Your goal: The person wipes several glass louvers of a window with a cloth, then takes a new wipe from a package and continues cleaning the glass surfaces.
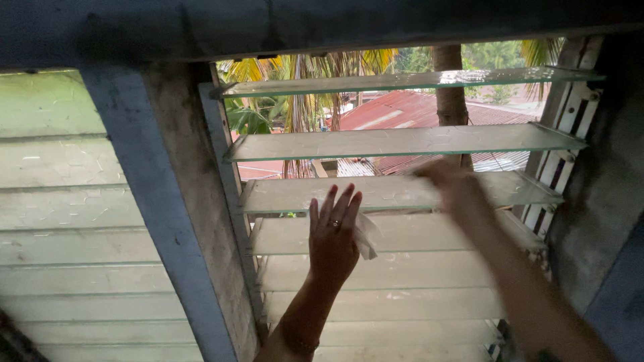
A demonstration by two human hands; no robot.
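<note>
Your left hand (pixel 333 236) presses a white cloth (pixel 366 234) with flat, spread fingers against a glass louvre slat (pixel 402 231) at picture centre. At two o'clock, your right hand (pixel 451 184) touches the slat above (pixel 396 191); it is blurred, so I cannot tell its grip.

A second bank of closed louvre panes (pixel 67 221) fills the wall to the left, past a pale blue post (pixel 157 214). Outside stand a palm trunk (pixel 448 84), yellowing fronds (pixel 302 74) and a red corrugated roof (pixel 402 110).
</note>
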